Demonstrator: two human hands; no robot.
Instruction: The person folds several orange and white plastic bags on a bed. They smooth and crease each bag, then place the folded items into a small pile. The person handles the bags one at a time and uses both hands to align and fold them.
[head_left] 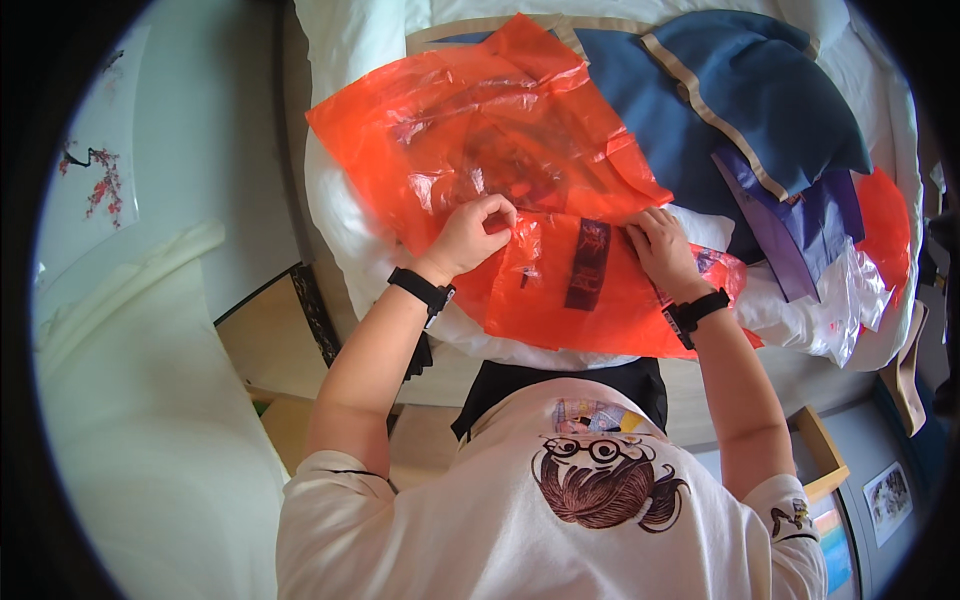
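A large, thin, translucent red plastic bag [420, 130] lies spread and creased over the white bedding. Its near part is folded toward me and carries a dark printed patch. My left hand [468, 238] pinches the bag around its middle, with thumb and forefinger closed on the film. Farther right, my right hand [663, 252] grips the bag's edge, fingertips bent over the plastic. Something dark shows faintly through the film, and I cannot make out what it is. Both wrists wear black bands.
Blue cloth with tan trim [760, 90] lies at the far right of the bed. Beside it are a purple folded piece [800, 235], crumpled clear plastic [850, 300] and more red plastic [882, 230]. A wooden hanger [907, 375] is at the right edge. White bedding [340, 215] lies beneath everything.
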